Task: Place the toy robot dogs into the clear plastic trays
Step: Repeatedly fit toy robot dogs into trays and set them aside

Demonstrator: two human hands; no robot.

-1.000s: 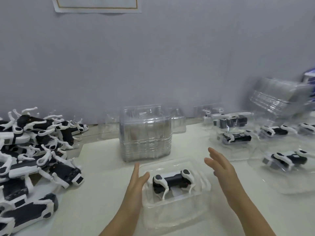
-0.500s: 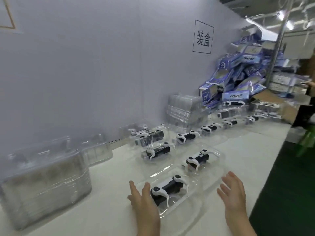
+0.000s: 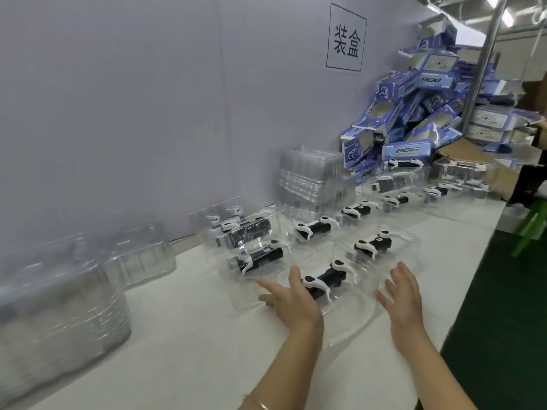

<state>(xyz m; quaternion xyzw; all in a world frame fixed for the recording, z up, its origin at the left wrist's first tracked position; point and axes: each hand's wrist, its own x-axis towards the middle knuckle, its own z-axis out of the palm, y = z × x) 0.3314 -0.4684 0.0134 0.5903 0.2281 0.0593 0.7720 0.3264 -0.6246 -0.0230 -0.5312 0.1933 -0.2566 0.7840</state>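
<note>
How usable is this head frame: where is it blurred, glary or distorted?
Head view: the stack of empty trays at left is blurred; the toy dog between left hand and right hand is sharp; glare streaks its clear tray; wide-angle distortion tilts the wall sign and metal pole.

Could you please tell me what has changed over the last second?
The tray with its toy dog slid right along the table, away from the stack of empty trays, beside the filled trays. The left grip and right grip stayed either side of it, fingers straight; the dog stayed inside.
</note>
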